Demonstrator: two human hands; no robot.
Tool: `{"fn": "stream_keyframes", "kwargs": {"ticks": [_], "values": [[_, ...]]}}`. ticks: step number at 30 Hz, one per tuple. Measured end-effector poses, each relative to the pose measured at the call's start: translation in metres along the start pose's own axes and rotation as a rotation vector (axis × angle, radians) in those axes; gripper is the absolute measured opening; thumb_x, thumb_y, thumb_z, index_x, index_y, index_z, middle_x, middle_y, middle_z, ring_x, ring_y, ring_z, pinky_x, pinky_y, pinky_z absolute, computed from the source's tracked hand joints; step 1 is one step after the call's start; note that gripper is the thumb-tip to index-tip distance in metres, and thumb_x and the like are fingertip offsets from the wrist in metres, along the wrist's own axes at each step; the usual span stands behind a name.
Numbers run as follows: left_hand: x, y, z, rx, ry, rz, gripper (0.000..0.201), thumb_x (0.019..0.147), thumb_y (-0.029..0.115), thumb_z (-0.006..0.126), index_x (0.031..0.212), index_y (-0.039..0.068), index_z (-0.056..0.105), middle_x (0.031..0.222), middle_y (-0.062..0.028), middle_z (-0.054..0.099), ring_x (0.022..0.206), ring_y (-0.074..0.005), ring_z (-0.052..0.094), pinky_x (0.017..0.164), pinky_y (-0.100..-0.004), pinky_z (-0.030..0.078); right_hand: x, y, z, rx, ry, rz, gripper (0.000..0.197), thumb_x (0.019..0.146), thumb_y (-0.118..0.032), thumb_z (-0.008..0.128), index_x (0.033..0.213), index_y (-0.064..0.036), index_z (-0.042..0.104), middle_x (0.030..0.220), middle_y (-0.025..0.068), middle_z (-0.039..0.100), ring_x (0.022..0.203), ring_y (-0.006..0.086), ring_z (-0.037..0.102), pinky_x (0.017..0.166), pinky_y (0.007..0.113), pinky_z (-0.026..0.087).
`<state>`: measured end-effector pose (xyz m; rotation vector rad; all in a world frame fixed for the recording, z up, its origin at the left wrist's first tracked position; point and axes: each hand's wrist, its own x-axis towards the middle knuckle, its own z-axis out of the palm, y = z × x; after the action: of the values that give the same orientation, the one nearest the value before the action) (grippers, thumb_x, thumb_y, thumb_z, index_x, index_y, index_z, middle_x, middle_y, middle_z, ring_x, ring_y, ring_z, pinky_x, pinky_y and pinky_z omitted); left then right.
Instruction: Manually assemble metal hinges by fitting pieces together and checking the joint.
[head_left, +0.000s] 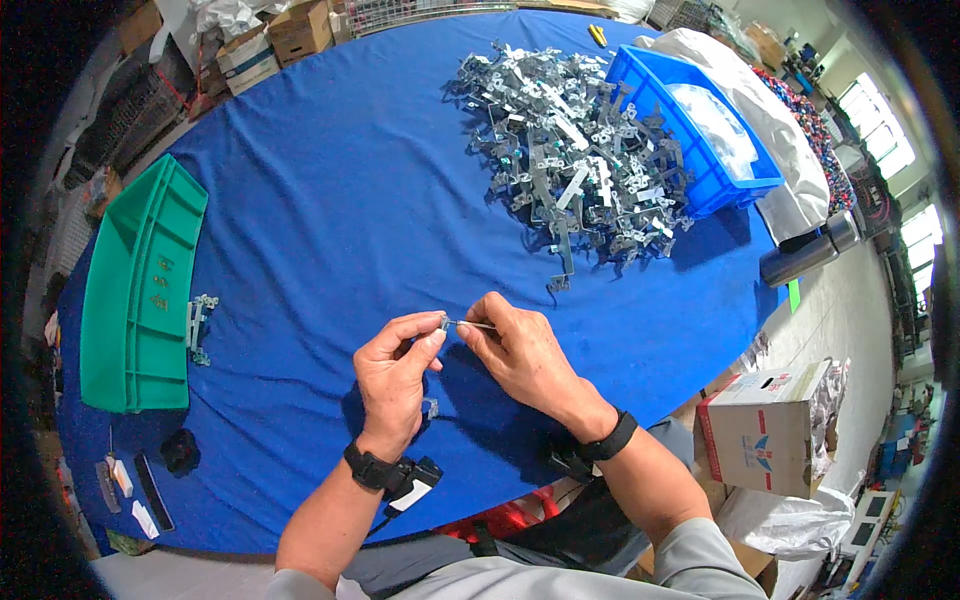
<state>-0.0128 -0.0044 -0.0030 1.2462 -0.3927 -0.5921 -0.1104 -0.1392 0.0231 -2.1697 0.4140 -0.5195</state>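
Note:
Near the middle of the blue cloth, my left hand (pixel 393 372) pinches a small metal piece (pixel 444 323) between thumb and fingertips. My right hand (pixel 522 352) is closed on a thin metal rod (pixel 472 324), whose tip meets the piece at my left fingertips. Whether rod and piece are joined I cannot tell. By the left wrist, a small metal bracket end (pixel 431 408) shows above the cloth, partly hidden by the hand. Beyond my hands, a large heap of flat metal brackets (pixel 575 150) lies at the far right.
A blue crate (pixel 700 190) with clear plastic stands beside the heap. At left, a green bin (pixel 150 300) has several brackets (pixel 200 325) next to it. A dark cylindrical flask (pixel 810 250) lies at the right edge. A cardboard box (pixel 765 430) stands below the table's right side.

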Motion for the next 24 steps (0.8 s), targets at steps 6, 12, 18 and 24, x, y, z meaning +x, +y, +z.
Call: {"fn": "stream_keyframes", "kwargs": {"ticks": [6,12,18,24], "values": [[-0.0005,0.0007,-0.0011,0.01,-0.003,0.001,0.017,0.085,-0.006,0.066,0.101,-0.001,0.071,0.104,-0.0106,0.07,0.081,-0.0099,0.064,0.061,-0.0207,0.051,-0.0001,0.0037,-0.0028,-0.056,-0.055,0.026,0.022,0.092,-0.02,0.063,0.085,-0.0007,0.056,0.058,0.0166,0.058,0.055,0.0372,0.06,0.051,0.046,0.045],[-0.0003,0.0007,0.0015,-0.009,0.018,0.008,0.018,0.085,-0.004,0.067,0.102,0.0,0.071,0.098,-0.0081,0.071,0.076,-0.0083,0.062,0.059,-0.0206,0.05,-0.0008,-0.0014,0.0033,0.078,0.047,0.012,0.026,0.093,-0.022,0.063,0.079,-0.0013,0.055,0.056,0.0181,0.056,0.052,0.0378,0.057,0.048,0.046,0.042],[-0.0004,0.0022,0.0002,-0.018,0.003,-0.028,0.018,0.086,-0.004,0.067,0.103,0.0,0.07,0.099,-0.0082,0.071,0.079,-0.0083,0.063,0.061,-0.0208,0.051,0.0003,0.0014,-0.0043,-0.07,-0.065,0.036,0.019,0.09,-0.017,0.064,0.086,-0.0022,0.054,0.061,0.0163,0.059,0.055,0.0375,0.059,0.051,0.045,0.044],[0.0004,0.0018,0.003,-0.077,0.001,-0.036,0.018,0.086,-0.002,0.068,0.104,0.0,0.07,0.098,-0.0074,0.07,0.08,-0.0089,0.064,0.062,-0.021,0.052,-0.0028,0.0014,-0.0007,-0.073,0.047,-0.109,0.016,0.09,-0.015,0.064,0.088,-0.0024,0.054,0.068,0.0173,0.061,0.063,0.0389,0.061,0.056,0.046,0.047]]}}
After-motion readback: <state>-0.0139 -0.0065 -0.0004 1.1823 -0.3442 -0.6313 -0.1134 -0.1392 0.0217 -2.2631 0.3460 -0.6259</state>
